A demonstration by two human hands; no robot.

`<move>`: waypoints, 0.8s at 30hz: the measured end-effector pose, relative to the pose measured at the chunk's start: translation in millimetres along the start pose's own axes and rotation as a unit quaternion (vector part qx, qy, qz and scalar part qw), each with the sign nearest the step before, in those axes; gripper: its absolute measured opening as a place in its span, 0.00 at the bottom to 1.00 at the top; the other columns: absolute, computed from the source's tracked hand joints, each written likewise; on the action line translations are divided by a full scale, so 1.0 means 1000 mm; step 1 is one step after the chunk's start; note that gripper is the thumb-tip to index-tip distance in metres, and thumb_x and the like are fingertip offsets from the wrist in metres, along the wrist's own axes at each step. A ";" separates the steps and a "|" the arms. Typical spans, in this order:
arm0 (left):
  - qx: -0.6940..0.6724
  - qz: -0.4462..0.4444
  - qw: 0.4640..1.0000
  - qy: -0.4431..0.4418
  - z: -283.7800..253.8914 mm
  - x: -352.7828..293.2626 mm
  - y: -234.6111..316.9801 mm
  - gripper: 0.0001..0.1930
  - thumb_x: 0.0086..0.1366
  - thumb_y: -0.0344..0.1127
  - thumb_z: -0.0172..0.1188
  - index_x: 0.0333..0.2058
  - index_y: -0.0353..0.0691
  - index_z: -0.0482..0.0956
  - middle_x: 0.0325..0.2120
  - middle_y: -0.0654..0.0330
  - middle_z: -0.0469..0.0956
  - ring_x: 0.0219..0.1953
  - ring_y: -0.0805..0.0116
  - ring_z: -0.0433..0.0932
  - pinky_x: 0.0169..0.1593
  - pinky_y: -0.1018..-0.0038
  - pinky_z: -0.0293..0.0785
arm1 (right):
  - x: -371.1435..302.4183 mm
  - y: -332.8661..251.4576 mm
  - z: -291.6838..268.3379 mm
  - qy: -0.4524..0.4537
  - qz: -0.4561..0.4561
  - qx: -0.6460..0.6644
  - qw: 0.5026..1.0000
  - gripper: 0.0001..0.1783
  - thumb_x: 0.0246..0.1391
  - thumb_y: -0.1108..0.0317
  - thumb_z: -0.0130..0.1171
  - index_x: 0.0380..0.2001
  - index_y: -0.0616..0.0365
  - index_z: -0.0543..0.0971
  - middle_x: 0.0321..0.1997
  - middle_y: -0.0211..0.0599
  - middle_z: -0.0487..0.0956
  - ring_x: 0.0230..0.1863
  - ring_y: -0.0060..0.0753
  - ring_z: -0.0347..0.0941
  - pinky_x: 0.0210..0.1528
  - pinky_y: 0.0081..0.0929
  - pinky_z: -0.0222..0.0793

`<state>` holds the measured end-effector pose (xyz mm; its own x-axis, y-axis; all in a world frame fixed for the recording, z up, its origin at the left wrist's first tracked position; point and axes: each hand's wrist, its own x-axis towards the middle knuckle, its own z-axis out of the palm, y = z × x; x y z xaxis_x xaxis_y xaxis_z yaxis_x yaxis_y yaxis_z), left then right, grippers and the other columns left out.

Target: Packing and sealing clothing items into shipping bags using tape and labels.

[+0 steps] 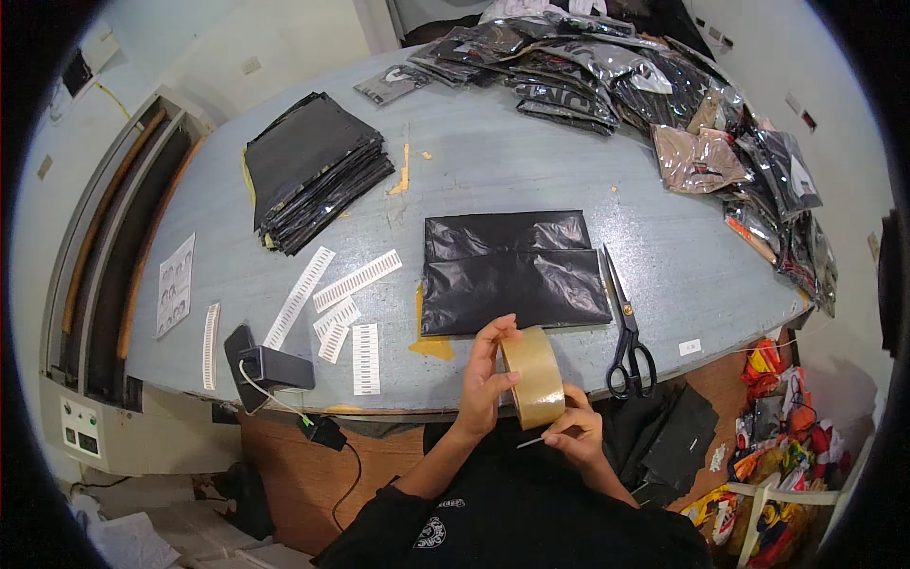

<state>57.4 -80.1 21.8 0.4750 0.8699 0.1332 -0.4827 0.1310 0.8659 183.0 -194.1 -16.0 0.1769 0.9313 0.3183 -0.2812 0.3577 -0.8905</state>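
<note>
A wide roll of tan packing tape (pixel 533 377) stands on edge at the table's near rim. My left hand (pixel 488 384) grips it from the left, thumb on the near side and fingers over its top. My right hand (pixel 576 431) is closed by the roll's lower right side, with a thin, pale, flat sliver (pixel 531 442) sticking out from its fingertips; its kind is too small to tell. Just beyond the roll, a flat black plastic package (pixel 517 275) lies with a fold across it. Black-handled scissors (pixel 627 332) rest along its right side, blades pointing away.
A stack of black packages (pixel 318 166) sits at the far left. Clear-bagged garments (pixel 569 71) heap along the far and right edges. Label strips (pixel 358 282) lie left of the package, near a dark box-shaped device (pixel 280 368) with a white cable. Colourful bags (pixel 777 427) fill the floor at right.
</note>
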 end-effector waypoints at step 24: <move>0.118 0.089 0.984 -0.097 -0.010 -0.019 -0.015 0.25 0.53 0.43 0.52 0.49 0.37 0.67 0.48 0.53 0.58 0.61 0.55 0.46 0.62 0.62 0.38 | 0.046 -0.065 0.016 0.109 0.053 -0.051 0.991 0.03 0.46 0.78 0.55 0.23 0.63 0.71 0.43 0.39 0.64 0.51 0.35 0.64 0.58 0.37 0.57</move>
<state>48.2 -94.1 1.4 0.5410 0.7589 0.3624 -0.3969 -0.1496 0.9056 193.8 -173.9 61.9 0.3544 0.9226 0.1523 -0.2143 0.2386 -0.9472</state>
